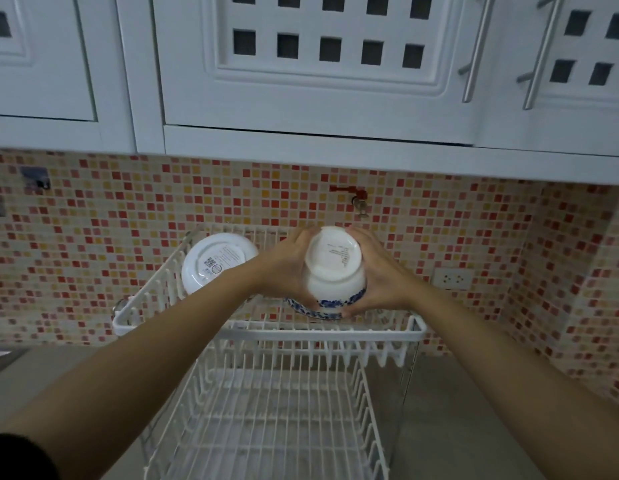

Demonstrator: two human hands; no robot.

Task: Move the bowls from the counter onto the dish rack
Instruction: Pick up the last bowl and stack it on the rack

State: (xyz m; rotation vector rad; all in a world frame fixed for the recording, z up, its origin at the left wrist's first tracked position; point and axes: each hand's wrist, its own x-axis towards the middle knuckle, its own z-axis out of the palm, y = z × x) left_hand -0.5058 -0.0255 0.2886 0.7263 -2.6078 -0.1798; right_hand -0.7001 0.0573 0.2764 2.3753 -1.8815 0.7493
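So a blue-patterned bowl is gripped upside down between both hands, base tipped toward the camera, rim facing down and away. The left hand is pressed flat against one side and the right hand against the other, fingers wrapped round the far wall, thumbs down by the rim. It's held right over the upper shelf of the white dish rack, and whether the rim is already touching the wires can't be told, since that edge is covered by the bowl itself and the thumbs. The thing that matters for the set-down: the open wire slots sit directly below the hands, and a second white bowl is already propped on its edge just off the left hand, so space is tighter on that side. The lower shelf looks bare. No more bowls can be seen on the counter from this angle.
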